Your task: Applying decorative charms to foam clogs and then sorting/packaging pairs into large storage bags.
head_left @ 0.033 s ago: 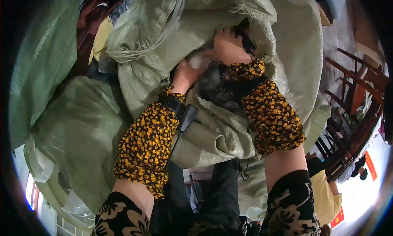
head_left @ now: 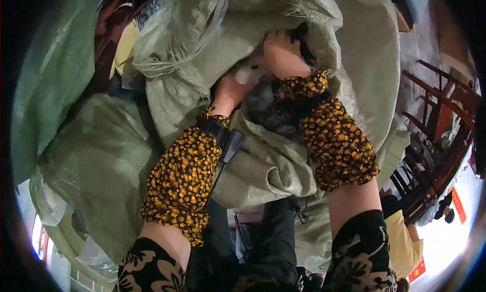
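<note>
Both my hands are inside the mouth of a large pale green woven sack (head_left: pixel 263 173). My left hand (head_left: pixel 231 93) is closed at a small whitish thing (head_left: pixel 246 75), its fingertips partly hidden. A little farther and to the right, my right hand (head_left: pixel 285 55) has its fingers curled down next to something black; what they grip is hidden. Dark stuff under clear, shiny plastic (head_left: pixel 268 105) lies between my wrists. Yellow-and-black flowered sleeve covers (head_left: pixel 185 175) are on both forearms, and a black band with a dark device (head_left: pixel 233 145) is at my left wrist.
Other green woven sacks (head_left: pixel 101 165) crowd the left side, with dark red cloth (head_left: pixel 109 24) and a yellow piece (head_left: pixel 124 46) behind. Wooden stools (head_left: pixel 438 99) stand at the right. A yellow bag or cloth (head_left: pixel 402 249) is at the lower right.
My right hand has shifted slightly left, and its fingers have curled a little. The plastic-covered stuff below it has moved slightly. My left hand is nearly still.
</note>
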`<state>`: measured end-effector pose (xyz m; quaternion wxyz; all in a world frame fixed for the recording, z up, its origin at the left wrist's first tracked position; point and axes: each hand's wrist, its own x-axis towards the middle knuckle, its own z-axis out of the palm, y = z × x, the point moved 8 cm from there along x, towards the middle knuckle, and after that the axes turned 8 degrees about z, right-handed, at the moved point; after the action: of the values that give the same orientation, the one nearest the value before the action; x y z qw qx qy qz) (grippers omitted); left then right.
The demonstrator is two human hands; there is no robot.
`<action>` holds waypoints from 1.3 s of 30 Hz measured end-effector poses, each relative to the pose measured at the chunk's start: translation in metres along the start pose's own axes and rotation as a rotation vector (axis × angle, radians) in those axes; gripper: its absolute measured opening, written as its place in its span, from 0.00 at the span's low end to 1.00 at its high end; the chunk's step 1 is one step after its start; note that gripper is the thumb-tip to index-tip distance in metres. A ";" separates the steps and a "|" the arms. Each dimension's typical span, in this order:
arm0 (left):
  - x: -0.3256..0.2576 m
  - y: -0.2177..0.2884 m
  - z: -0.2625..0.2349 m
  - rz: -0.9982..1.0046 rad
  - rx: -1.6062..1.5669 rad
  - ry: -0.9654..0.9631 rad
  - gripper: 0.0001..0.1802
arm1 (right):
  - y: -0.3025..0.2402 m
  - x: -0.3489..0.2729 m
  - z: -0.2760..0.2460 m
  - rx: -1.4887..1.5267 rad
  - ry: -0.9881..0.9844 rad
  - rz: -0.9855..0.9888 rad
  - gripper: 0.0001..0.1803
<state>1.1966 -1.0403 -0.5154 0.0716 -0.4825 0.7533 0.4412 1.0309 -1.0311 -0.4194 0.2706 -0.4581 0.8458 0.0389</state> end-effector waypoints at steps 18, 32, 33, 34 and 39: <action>-0.060 0.135 -0.104 0.040 -0.098 0.068 0.35 | 0.046 0.018 -0.092 0.648 -0.169 0.059 0.14; -0.026 0.261 -0.160 0.360 -0.028 0.303 0.38 | 0.123 0.055 -0.238 0.922 -0.061 -0.167 0.14; -0.024 0.274 -0.162 0.362 -0.017 0.335 0.41 | 0.131 0.056 -0.246 0.933 -0.052 -0.167 0.10; -0.023 0.273 -0.161 0.379 -0.018 0.333 0.41 | 0.134 0.055 -0.243 0.961 -0.036 -0.179 0.07; -0.019 0.284 -0.167 0.362 0.102 0.372 0.52 | 0.173 0.042 -0.239 1.290 0.000 -0.171 0.06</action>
<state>1.0347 -1.1090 -0.2361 -0.1240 -0.4084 0.8489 0.3118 0.7737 -1.0380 -0.2681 0.4936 -0.2694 0.6597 -0.4986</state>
